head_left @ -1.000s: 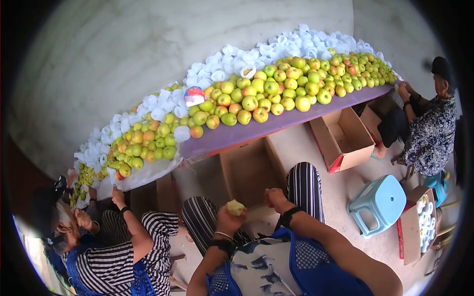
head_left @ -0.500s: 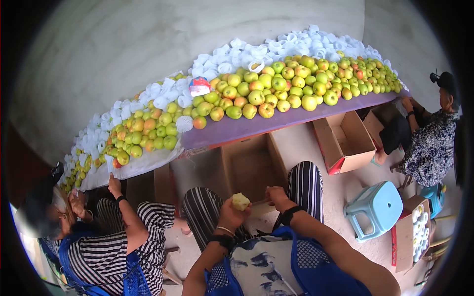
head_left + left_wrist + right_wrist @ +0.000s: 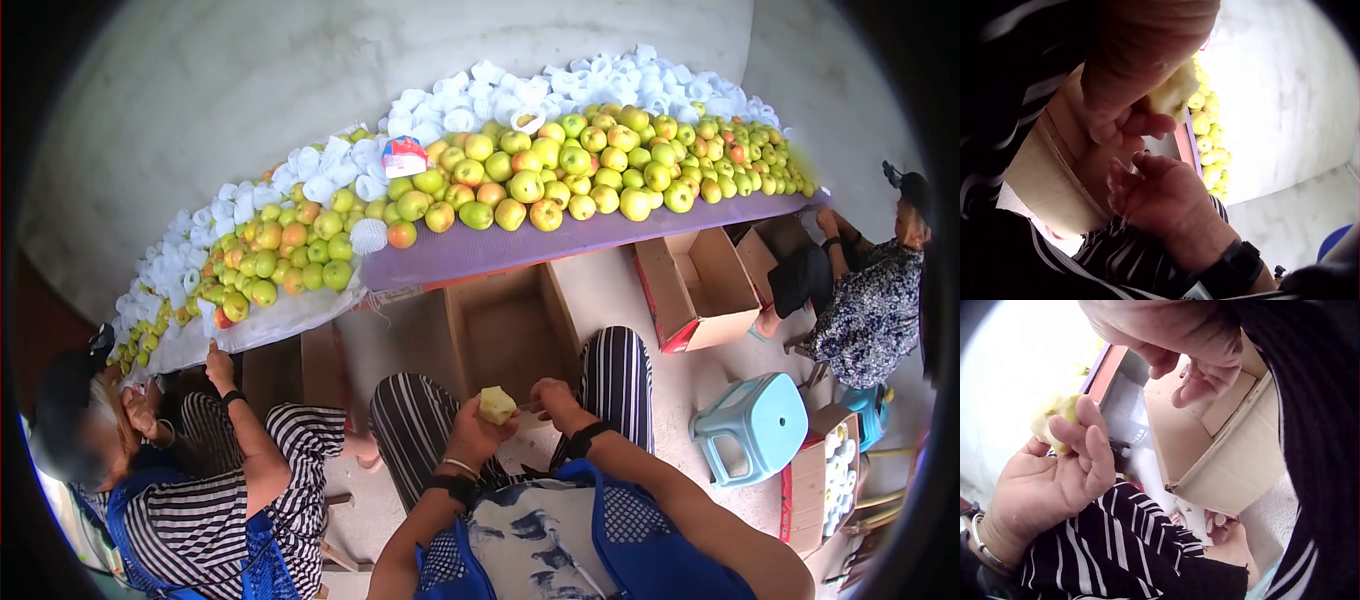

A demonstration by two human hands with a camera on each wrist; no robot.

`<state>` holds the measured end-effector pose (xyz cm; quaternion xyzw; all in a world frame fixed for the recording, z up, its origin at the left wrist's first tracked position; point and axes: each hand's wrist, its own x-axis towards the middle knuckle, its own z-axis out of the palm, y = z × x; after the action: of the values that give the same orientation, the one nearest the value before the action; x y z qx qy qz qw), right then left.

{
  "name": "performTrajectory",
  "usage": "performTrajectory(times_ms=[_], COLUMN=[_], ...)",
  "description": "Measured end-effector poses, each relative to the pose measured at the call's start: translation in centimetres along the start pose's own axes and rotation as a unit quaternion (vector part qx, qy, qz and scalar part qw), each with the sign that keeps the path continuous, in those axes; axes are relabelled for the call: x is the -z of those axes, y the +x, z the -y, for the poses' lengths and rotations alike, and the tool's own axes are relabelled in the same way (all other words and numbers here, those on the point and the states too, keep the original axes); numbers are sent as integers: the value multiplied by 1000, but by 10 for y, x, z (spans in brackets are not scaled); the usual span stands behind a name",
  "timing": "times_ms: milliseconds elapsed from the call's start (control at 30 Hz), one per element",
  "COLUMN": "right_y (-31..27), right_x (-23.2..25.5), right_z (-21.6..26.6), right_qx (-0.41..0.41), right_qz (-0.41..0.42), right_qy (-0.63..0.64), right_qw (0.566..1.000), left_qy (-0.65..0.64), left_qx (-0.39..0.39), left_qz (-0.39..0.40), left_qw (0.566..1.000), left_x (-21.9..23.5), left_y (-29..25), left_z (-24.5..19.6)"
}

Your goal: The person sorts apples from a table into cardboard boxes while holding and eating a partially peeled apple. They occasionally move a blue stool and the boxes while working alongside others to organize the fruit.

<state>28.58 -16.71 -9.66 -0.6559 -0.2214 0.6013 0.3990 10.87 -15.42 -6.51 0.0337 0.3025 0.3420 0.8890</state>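
Note:
A partly eaten or cut apple [image 3: 497, 405], pale where the flesh shows, is held in my left hand [image 3: 476, 432] above my left knee. In the right wrist view the fingers of my left hand [image 3: 1054, 481] curl round the apple [image 3: 1054, 422]. My right hand [image 3: 556, 402] is a short way to the right, over the gap between my knees. In the left wrist view my right hand [image 3: 1163, 197] has loosely bent fingers and an unfilled palm, apart from the apple [image 3: 1175, 94].
Apples [image 3: 527, 186] and white foam nets [image 3: 440, 105] lie heaped on a purple-covered table [image 3: 470, 249]. Cardboard boxes [image 3: 510, 330] stand below its edge. A blue stool [image 3: 770, 420] is at the right. One person [image 3: 200, 500] sits at left, another [image 3: 875, 300] at right.
The apple and my left hand have moved slightly up and to the right, nearer my right hand. The person at left has shifted leftward in view.

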Motion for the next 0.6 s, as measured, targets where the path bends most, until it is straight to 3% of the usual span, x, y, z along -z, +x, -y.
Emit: performTrajectory(times_ms=[100,200,267,400,467,533,600], right_y=[-2,-2,-3,13,43,39,29], right_x=[-1,-5,-8,-8,-11,-11,-10], right_z=[7,7,11,-4,-33,-35,-24], right_qx=[18,21,35,140,225,257,315], right_qz=[3,4,2,47,105,75,5], right_qy=[-1,68,157,28,-68,-169,-281], right_qw=[1000,997,987,989,966,949,906], left_qy=[-79,-19,108,215,43,189,227], left_qx=[-4,-14,-77,-63,27,-49,-69], left_qz=[4,73,74,131,160,130,133], left_qw=[997,997,988,966,986,972,962], left_x=[-8,-13,-1,-16,3,-5,-12], left_y=[-2,-1,8,5,17,8,7], left_z=[-1,-4,4,10,12,13,10])
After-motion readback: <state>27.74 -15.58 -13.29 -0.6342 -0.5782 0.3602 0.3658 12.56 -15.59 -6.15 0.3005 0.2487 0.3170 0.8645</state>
